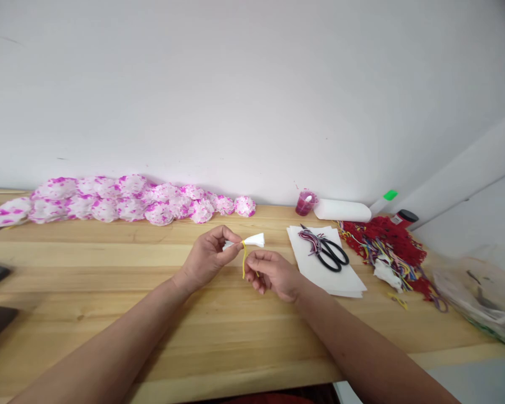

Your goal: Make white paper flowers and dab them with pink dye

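Note:
Between the thumb and fingers of my left hand (212, 252) is a narrow strip of folded white tissue paper (255, 240), gathered in at its middle. A yellow yarn (244, 261) loops around that gathered middle, and its ends hang down below. My right hand (273, 273) is closed just below and to the right of the paper, with thumb and forefinger pinching the yarn. Both hands are held above the wooden table (160, 336), near its centre. The tips of some right-hand fingers curl under and are partly hidden.
Pink-spotted white paper flowers (132, 207) line the wall at left. On the right are black-handled scissors (334, 255) on white paper sheets (349, 283), a cup of purple liquid (305, 205), a white roll (343, 210), tangled yarn (398, 247) and a plastic bag (480, 292).

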### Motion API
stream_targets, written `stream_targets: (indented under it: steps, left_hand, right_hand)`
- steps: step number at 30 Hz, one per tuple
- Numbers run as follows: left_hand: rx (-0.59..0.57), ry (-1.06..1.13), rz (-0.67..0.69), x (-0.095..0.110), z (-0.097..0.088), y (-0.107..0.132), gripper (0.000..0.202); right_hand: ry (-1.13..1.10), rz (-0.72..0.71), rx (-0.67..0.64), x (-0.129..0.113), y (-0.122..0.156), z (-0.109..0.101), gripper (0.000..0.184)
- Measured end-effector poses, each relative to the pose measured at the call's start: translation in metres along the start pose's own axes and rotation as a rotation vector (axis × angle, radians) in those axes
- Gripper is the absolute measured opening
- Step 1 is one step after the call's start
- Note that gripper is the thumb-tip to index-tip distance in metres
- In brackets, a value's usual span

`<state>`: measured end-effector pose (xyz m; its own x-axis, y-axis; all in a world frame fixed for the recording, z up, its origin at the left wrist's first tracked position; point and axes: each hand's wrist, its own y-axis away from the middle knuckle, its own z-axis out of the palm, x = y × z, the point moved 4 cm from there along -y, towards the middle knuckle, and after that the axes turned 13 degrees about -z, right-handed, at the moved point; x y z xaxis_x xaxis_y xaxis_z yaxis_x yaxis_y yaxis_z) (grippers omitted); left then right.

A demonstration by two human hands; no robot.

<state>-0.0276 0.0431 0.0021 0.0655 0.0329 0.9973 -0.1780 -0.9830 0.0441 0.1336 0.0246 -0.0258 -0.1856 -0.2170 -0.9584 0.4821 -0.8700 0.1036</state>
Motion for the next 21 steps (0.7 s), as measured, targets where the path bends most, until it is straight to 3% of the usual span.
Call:
stream_targets:
  steps: [9,11,13,15,18,21]
  left_hand:
    - [-0.009,0.007,0.055,-0.001,0.004,0.001,0.014]
    - [-0.008,0.002,0.077,-0.002,0.004,0.001,0.013]
    - [0.006,-0.005,0.118,-0.001,0.004,0.002,0.011]
    - [0.019,-0.023,0.16,0.0,0.004,0.004,0.009]
    - [0.027,-0.08,0.186,0.003,0.006,0.008,0.007]
    - [0.047,-0.111,0.173,0.006,0.007,0.011,0.007]
  right_hand:
    - [0.345,-0.096,-0.054,-0.003,0.003,-0.001,0.027]
    - [0.454,-0.169,0.03,-0.01,0.005,-0.008,0.02]
    - [0.513,-0.268,0.149,-0.02,0.007,-0.013,0.03]
    - [0.423,-0.312,0.18,-0.025,0.008,-0.012,0.047]
    - [0.091,-0.276,0.083,-0.021,0.005,-0.001,0.061]
    - [-0.089,-0.237,0.005,-0.013,0.002,0.009,0.04]
